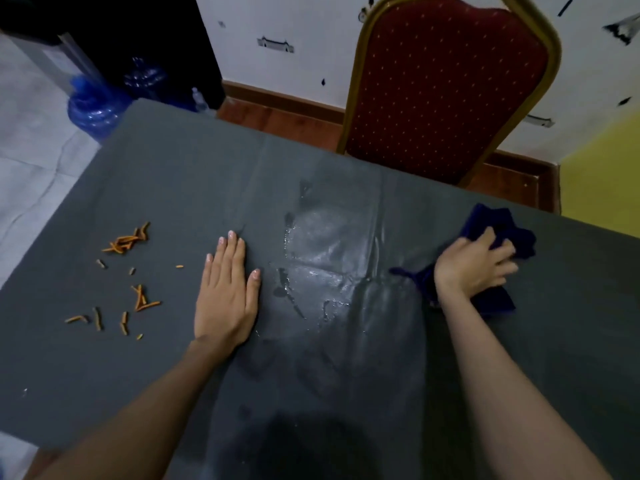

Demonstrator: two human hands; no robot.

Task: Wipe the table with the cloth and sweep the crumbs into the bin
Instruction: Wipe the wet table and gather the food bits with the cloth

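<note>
On the grey wet desk (173, 188), right hand (474, 265) grips crumpled blue cloth (491, 220); left hand (227, 292) lies flat, empty, near thin orange crumbs (126, 242).

Between the left hand (227, 292), pressed flat on the table (180, 174), and the right hand (474, 266), bunched on the cloth (491, 223) near the right edge, lies a bare wet stretch with open passage. Toward the left edge, the scattered crumbs (124, 278) (orange sticks, loosely spread) dot the way. The chair (446, 81) back blocks the far edge at right.
</note>
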